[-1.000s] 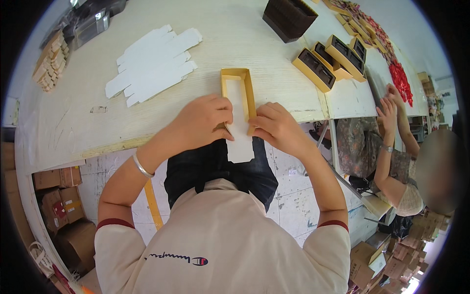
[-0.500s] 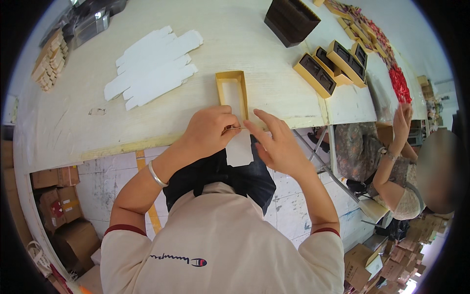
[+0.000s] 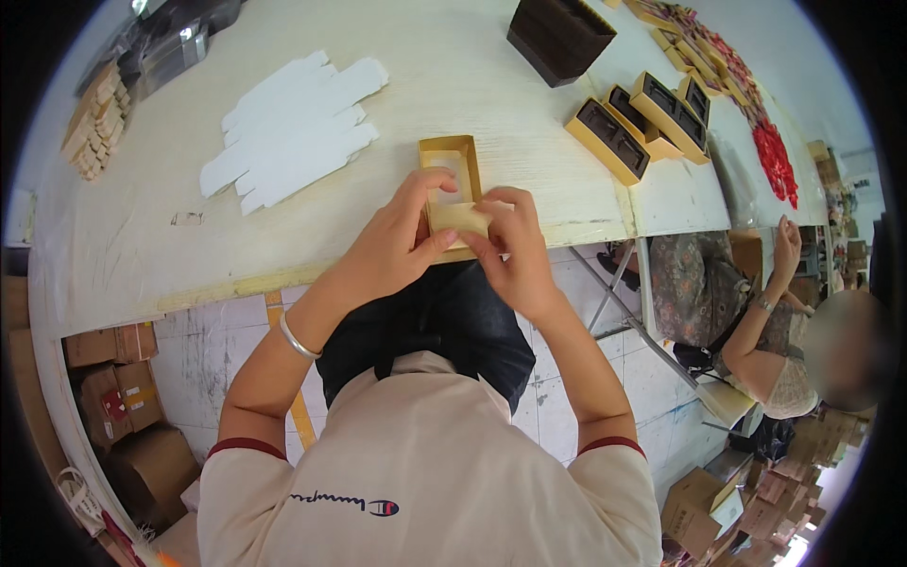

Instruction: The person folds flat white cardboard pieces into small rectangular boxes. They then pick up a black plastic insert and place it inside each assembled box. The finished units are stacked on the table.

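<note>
A narrow gold cardboard box with a pale inside lies near the table's front edge, long side pointing away from me. At its near end, a cream end flap is bent inward over the box. My left hand grips the flap's left side, thumb in front and fingers reaching over into the box. On the right side, my right hand pinches the flap between thumb and curled fingers. My fingers hide part of the near wall.
Flat white box blanks lie stacked to the left. Gold boxes with black inserts and a dark brown stack stand at the right. Farther right, red ribbon-like pieces lie near a co-worker's hand.
The white flap that hung toward me over the table edge has been folded up and inward. Both hands have closed in around the box's near end. The co-worker's hand has moved toward the lower right.
</note>
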`<state>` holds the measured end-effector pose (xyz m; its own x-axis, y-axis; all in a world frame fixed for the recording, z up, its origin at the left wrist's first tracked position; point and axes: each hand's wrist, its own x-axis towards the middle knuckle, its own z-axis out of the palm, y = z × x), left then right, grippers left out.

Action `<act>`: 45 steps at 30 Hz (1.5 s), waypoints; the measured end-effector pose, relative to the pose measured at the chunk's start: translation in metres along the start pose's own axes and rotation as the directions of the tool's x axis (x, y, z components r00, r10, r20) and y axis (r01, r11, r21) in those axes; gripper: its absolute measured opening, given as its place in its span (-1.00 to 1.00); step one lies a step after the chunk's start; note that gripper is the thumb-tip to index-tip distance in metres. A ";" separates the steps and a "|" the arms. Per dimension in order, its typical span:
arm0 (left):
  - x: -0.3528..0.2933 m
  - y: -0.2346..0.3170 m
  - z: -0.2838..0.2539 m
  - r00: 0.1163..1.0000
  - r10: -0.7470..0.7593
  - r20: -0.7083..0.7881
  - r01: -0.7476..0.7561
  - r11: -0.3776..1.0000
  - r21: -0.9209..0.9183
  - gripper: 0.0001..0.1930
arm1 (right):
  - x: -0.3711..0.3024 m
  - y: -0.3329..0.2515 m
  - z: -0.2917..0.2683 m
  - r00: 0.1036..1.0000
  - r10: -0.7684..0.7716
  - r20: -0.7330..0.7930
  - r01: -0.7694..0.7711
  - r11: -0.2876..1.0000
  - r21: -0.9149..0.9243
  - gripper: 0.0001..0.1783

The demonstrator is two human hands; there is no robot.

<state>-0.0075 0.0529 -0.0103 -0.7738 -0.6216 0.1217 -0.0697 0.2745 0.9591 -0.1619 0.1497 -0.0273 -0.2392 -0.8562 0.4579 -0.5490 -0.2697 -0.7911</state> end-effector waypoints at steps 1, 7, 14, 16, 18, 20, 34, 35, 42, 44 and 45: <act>-0.002 0.000 0.002 0.999 0.013 -0.034 -0.012 1.000 0.028 -0.79 | -0.001 -0.004 -0.001 0.990 -0.140 0.036 0.144 0.962 -0.232 -0.78; -0.014 -0.009 0.022 0.908 0.413 -0.070 -0.317 0.787 0.530 -0.79 | -0.001 -0.006 -0.008 0.923 -0.192 0.334 0.352 0.773 -0.528 -0.83; 0.007 0.008 -0.020 0.928 0.147 0.343 -0.328 0.757 0.564 -0.79 | 0.021 -0.016 -0.021 0.819 0.116 0.563 -0.034 0.987 -0.154 -0.77; 0.016 0.017 -0.041 0.903 0.094 0.420 -0.368 0.674 0.640 -0.67 | 0.032 -0.030 -0.033 0.772 0.087 0.629 -0.274 0.939 0.206 -0.67; 0.012 0.026 -0.052 0.887 0.167 0.430 -0.439 0.595 0.674 -0.62 | 0.052 -0.023 -0.050 0.968 0.063 0.244 -0.088 0.992 0.091 -0.61; 0.009 0.020 -0.048 0.904 0.115 0.412 -0.389 0.622 0.679 -0.63 | 0.090 0.004 -0.073 0.978 -0.127 -0.164 0.087 0.969 -0.233 -0.70; -0.005 -0.015 -0.034 0.981 0.177 -0.076 -0.119 0.870 0.479 -0.34 | 0.225 0.048 -0.122 0.997 0.079 0.016 -0.017 0.398 -0.917 -0.76; -0.005 -0.013 -0.036 0.977 0.195 -0.080 -0.133 0.866 0.481 -0.33 | 0.225 0.044 -0.124 0.995 0.096 0.023 -0.020 0.425 -0.905 -0.76; 0.001 -0.008 -0.049 0.986 0.152 -0.071 -0.092 0.847 0.524 -0.22 | 0.177 -0.013 -0.128 1.000 -0.008 0.006 0.009 0.966 -0.260 -0.71; 0.001 -0.003 -0.051 0.996 0.072 -0.060 -0.034 0.876 0.481 -0.21 | 0.129 -0.042 -0.109 0.951 0.286 0.120 -0.302 0.941 0.151 -0.77; 0.002 -0.003 -0.051 0.996 0.078 -0.049 -0.045 0.876 0.481 -0.21 | 0.105 -0.053 -0.098 0.886 0.440 0.147 -0.462 0.865 0.196 -0.79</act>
<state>0.0232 0.0128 0.0000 -0.7454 -0.6332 0.2085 -0.3285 0.6210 0.7116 -0.2364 0.1171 0.1029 -0.3360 -0.9418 -0.0020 -0.2077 0.0762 -0.9752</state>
